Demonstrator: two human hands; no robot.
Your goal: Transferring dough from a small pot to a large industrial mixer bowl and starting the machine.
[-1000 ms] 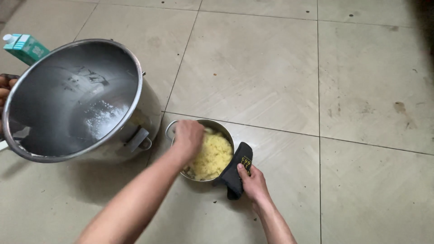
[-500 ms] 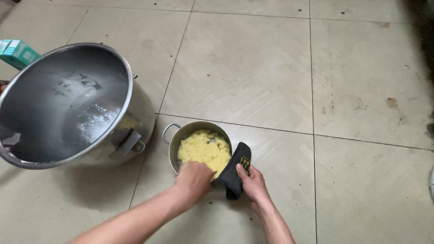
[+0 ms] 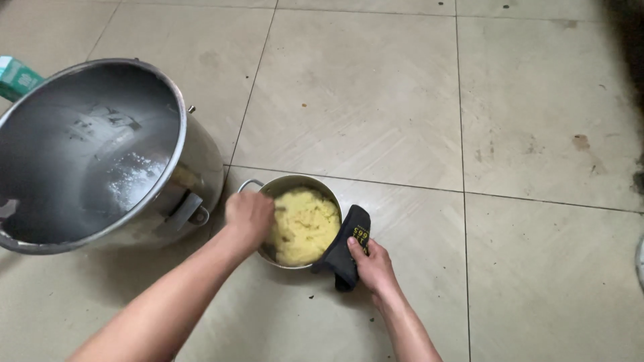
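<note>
A small steel pot (image 3: 295, 184) sits on the tiled floor (image 3: 402, 100), filled nearly to its rim with a pale yellow, lumpy mash (image 3: 305, 224). The person's left hand (image 3: 249, 216) is curled loosely and pressed down into the near-left side of the mash, knuckles up, fingertips buried so I cannot tell exactly how they are set. The right hand (image 3: 372, 265) grips a dark cloth (image 3: 345, 245) folded over the pot's right rim, thumb on top and fingers closed around it, bracing the pot against the floor.

Just to the left stands a much larger steel pot (image 3: 194, 154), tilted toward the viewer, its inside bare metal except for a smear of white residue on the wall. One of its side handles nearly touches the small pot's loop handle. A green and white carton (image 3: 17, 77) peeks out behind the big pot at the far left edge.

As for progress, the mash looks broken down already, coarse but with no whole pieces showing, and it all lies inside the small pot. The surface is uneven, heaped toward the right, so the working of it by hand appears well along but not finished. None of it shows in the big pot.
</note>
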